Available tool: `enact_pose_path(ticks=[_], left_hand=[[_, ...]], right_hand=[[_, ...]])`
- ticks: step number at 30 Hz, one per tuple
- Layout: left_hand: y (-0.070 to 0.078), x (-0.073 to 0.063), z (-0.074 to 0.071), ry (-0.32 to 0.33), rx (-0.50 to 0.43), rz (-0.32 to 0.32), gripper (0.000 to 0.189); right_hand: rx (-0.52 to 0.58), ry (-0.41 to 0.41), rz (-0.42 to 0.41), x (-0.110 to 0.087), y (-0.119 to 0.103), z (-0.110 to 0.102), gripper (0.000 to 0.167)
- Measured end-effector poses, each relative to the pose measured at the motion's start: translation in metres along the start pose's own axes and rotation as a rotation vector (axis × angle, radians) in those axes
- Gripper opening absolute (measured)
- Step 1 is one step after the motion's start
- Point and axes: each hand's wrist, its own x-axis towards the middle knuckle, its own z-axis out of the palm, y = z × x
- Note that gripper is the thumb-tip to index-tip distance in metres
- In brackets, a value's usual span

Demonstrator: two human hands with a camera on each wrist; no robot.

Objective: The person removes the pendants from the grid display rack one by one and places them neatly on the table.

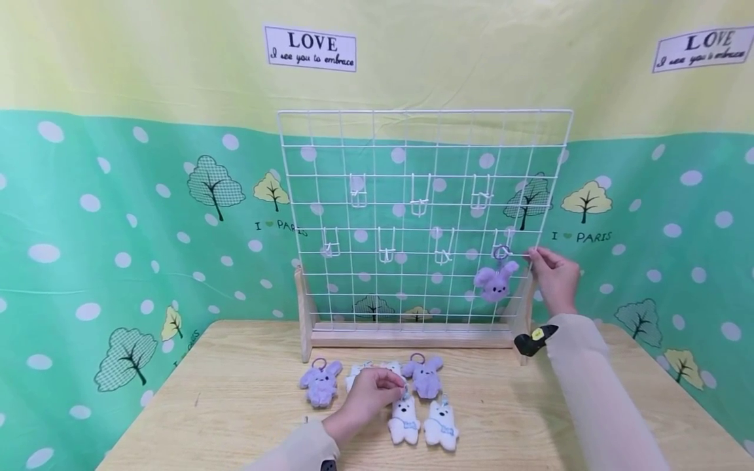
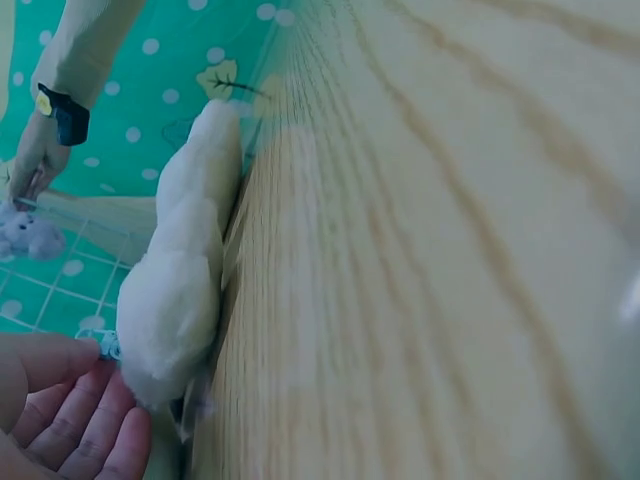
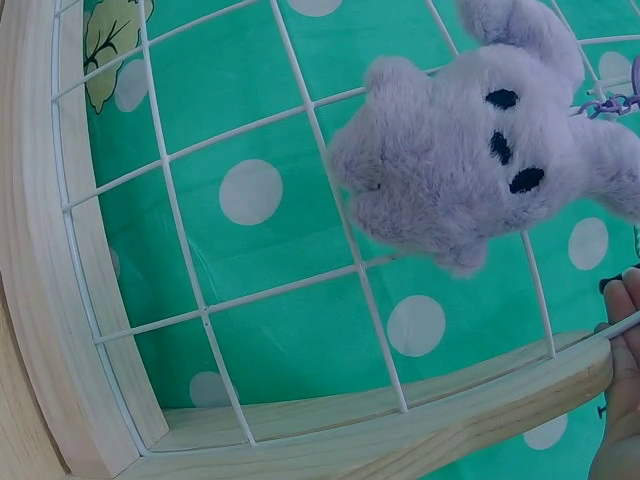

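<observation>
My left hand (image 1: pixel 368 396) pinches the light-blue clasp (image 2: pixel 108 345) at the top of a white bear plush keychain (image 1: pixel 404 422), which lies face up on the table. Another white bear keychain (image 1: pixel 441 425) lies just right of it. My right hand (image 1: pixel 554 278) grips the right edge of the white wire grid rack (image 1: pixel 424 111), near the top of its wooden side support. Close to that hand, a purple plush keychain (image 1: pixel 495 283) hangs by its ring from the lower row's rightmost hook; its face shows in the right wrist view.
Two purple plush keychains (image 1: pixel 321 384) (image 1: pixel 427 378) lie before the rack. White plush keychains (image 1: pixel 357 374) between them are partly hidden behind my left hand. Several white hooks (image 1: pixel 419 204) hang on the grid in two rows. A patterned cloth (image 1: pixel 141 216) stands behind the wooden table (image 1: pixel 194 405).
</observation>
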Motion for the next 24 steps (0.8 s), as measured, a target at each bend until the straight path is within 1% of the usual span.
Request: enact_pose_path(ticks=[6, 8, 11, 14, 17, 21, 24], left_hand=[[-0.004, 0.001, 0.002, 0.002, -0.003, 0.0, 0.008], [-0.004, 0.002, 0.002, -0.003, -0.021, -0.005, 0.008], [0.0, 0.004, 0.001, -0.012, -0.056, -0.021, 0.011], [0.011, 0.006, -0.002, -0.019, -0.097, -0.026, 0.015], [0.026, 0.011, -0.006, -0.008, -0.103, -0.026, 0.018], [0.044, 0.021, -0.008, -0.012, -0.121, -0.006, 0.021], [0.057, 0.028, -0.008, -0.04, -0.155, 0.024, 0.022]], right_hand=[[0.003, 0.0, 0.003, -0.001, 0.001, -0.002, 0.044], [0.005, 0.001, 0.01, -0.001, 0.001, -0.002, 0.044], [0.015, 0.003, 0.02, 0.0, 0.002, -0.002, 0.045], [0.015, 0.008, 0.022, 0.0, 0.002, -0.002, 0.045], [0.025, 0.012, 0.028, 0.001, 0.002, -0.002, 0.045], [0.021, 0.007, 0.019, 0.0, 0.001, -0.002, 0.046], [0.016, 0.0, 0.013, -0.001, 0.0, -0.002, 0.046]])
